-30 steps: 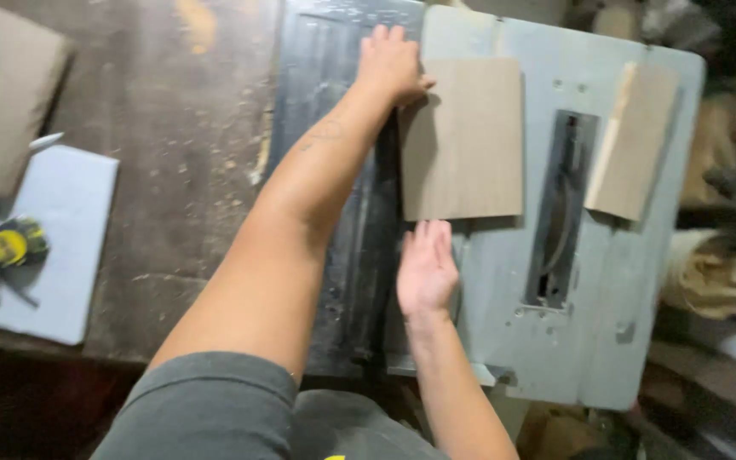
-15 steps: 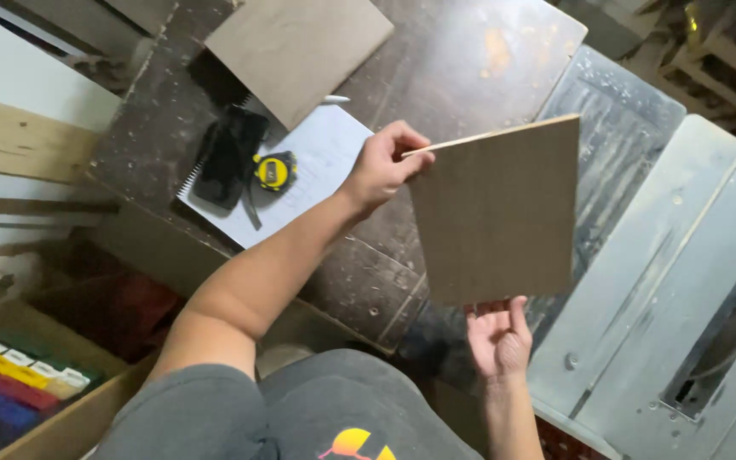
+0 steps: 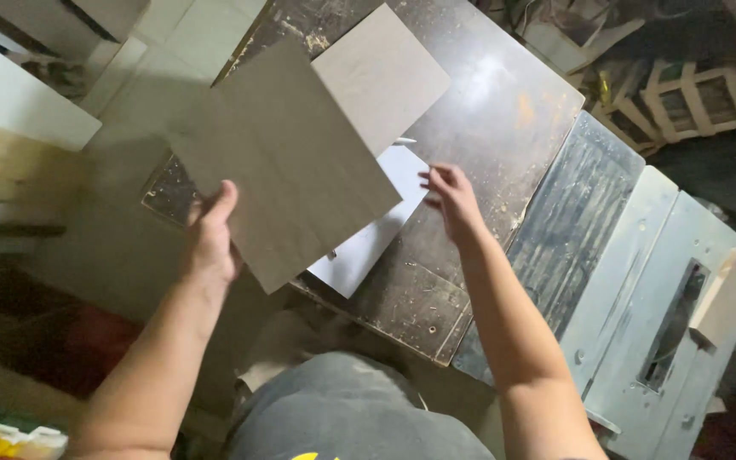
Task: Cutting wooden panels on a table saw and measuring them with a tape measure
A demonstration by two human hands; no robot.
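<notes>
My left hand [image 3: 211,238] grips the near edge of a thin grey-brown board [image 3: 287,158] and holds it over the left part of a dark worn table [image 3: 487,111]. A second, paler board [image 3: 385,72] lies on the table beyond it, partly covered. A white notebook [image 3: 368,234] shows under the held board. My right hand [image 3: 453,200] hovers with its fingers apart just right of the board and above the notebook, holding nothing.
A grey table saw [image 3: 666,315] with its blade slot stands at the right, a narrow wood offcut [image 3: 717,298] on it. Wooden crates [image 3: 692,98] sit at the back right. Planks [image 3: 10,170] and coloured boxes [image 3: 2,434] lie at the left.
The board has been carried left from the saw to above the dark table. My left hand shifted to its near edge; my right hand came off it. Tape measure and phone are now covered.
</notes>
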